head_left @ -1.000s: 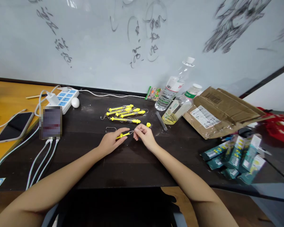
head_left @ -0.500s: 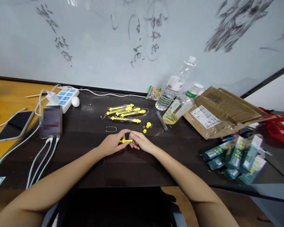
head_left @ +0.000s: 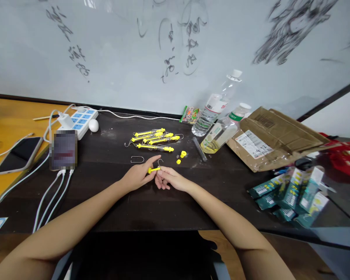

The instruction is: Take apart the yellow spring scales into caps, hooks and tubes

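Note:
A short yellow plastic rod [head_left: 154, 170] with a wire hook [head_left: 160, 161] at its right end is between my hands above the dark table. My right hand [head_left: 174, 179] pinches the rod near the hook. Thumb and index finger spread, my left hand [head_left: 135, 176] stands around the rod's left end; whether it touches is unclear. Just beyond lie a U-shaped wire [head_left: 137, 159], two small yellow caps [head_left: 183, 154] and a clear tube [head_left: 199, 149]. Several yellow spring scales [head_left: 155, 147] with metal hooks lie grouped behind my hands.
Two bottles [head_left: 212, 107] and a snack packet [head_left: 189, 114] stand by the whiteboard. Right are a cardboard parcel [head_left: 268, 136] and several green boxes [head_left: 293, 190]. Left are a power strip [head_left: 83, 122], a white round object [head_left: 93, 125], cables and a phone [head_left: 19, 154].
The left fingers have spread apart from the rod's right end. The hook now points up and shows clear of the fingers; the right fingers have shifted slightly down.

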A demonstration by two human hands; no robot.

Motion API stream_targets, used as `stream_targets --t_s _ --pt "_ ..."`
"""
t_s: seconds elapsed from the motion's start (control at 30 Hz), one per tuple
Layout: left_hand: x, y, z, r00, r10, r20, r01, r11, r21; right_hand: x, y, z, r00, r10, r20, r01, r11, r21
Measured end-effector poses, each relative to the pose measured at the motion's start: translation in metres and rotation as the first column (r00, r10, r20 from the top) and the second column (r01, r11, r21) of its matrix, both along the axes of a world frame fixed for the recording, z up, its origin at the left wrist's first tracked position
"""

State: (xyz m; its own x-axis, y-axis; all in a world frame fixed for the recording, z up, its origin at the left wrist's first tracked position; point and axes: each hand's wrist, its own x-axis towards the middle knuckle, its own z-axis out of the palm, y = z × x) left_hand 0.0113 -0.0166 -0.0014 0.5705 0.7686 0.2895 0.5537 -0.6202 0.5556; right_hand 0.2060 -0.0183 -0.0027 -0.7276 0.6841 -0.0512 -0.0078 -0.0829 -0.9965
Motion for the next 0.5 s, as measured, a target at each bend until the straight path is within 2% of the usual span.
stream_targets --t_s 0.27,0.37,0.5 --pt "-0.0029 0.0010 -0.0014 0.990 -0.066 -0.128 0.070 0.997 0.024 0.0019 0.0025 -0.0016 0.995 0.095 -0.005 -0.096 0.994 -0.058" --pt "-0.0017 0.0016 0.0014 0.989 -0.079 -0.122 0.080 0.997 0.000 0.0015 0.0026 -0.0013 0.996 0.088 -0.011 -0.089 0.993 -0.079" --pt "0.0034 -0.0019 0.0055 0.989 -0.055 -0.136 0.053 0.998 -0.014 0.0006 0.0024 -0.0035 0.999 0.048 -0.014 -0.048 0.998 -0.037"
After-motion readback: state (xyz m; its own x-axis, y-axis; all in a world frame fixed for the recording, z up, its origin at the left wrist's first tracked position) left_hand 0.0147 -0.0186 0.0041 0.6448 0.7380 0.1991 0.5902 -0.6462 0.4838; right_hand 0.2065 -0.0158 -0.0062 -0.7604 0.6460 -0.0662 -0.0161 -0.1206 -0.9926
